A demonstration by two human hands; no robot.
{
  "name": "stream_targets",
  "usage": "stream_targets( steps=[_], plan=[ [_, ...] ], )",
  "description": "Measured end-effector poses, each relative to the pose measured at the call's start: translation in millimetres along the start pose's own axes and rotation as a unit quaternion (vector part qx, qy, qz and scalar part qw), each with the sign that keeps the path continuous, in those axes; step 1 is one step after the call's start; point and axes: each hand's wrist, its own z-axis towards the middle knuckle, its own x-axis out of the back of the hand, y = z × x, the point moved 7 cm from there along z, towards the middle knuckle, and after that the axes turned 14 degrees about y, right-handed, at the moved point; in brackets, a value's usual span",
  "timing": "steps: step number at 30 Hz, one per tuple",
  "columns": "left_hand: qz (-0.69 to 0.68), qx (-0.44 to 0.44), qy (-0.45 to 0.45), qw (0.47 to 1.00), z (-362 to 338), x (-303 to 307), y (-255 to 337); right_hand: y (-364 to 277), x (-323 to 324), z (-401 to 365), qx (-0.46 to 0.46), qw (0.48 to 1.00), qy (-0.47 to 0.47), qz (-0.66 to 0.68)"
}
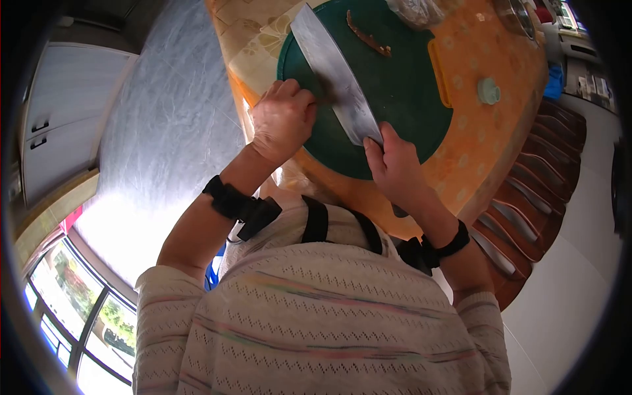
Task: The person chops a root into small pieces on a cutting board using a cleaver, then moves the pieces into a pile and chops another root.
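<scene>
My right hand (400,168) is closed round the handle of a wide-bladed cleaver (336,76). Its blade slants up and to the left over a round green cutting board (401,85). My left hand (284,120) is curled with its fingertips pinched together at the board's left edge, close beside the blade. What those fingers hold, if anything, is hidden; a dark smear shows between them and the blade. A thin brown strip (367,34) lies on the board beyond the cleaver.
An orange patterned tablecloth (464,131) covers the table. A crumpled clear plastic bag (416,12) lies at the board's far edge. To the right are a pale green cap (488,91) and a metal pot (517,16). Brown chairs (526,191) line the table's right side.
</scene>
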Motion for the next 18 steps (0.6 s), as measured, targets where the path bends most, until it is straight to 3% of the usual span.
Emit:
stream_targets(
  steps=[12,14,16,18],
  plan=[
    [-0.067,-0.051,0.015,0.996,25.4,9.9,-0.8,-9.4,-10.2,7.0,0.017,0.997,-0.007,-0.08],
    [-0.066,-0.041,0.145,0.986,59.8,38.2,-5.6,-16.5,-10.4,4.8,0.024,0.995,-0.015,-0.101],
    [-0.086,-0.119,0.244,0.958,97.5,60.4,7.1,-18.0,-13.1,4.2,0.027,0.993,-0.014,-0.113],
    [-0.088,-0.163,0.221,0.957,123.1,53.3,28.9,-21.1,-13.9,3.8,0.032,0.991,-0.011,-0.126]
  ],
)
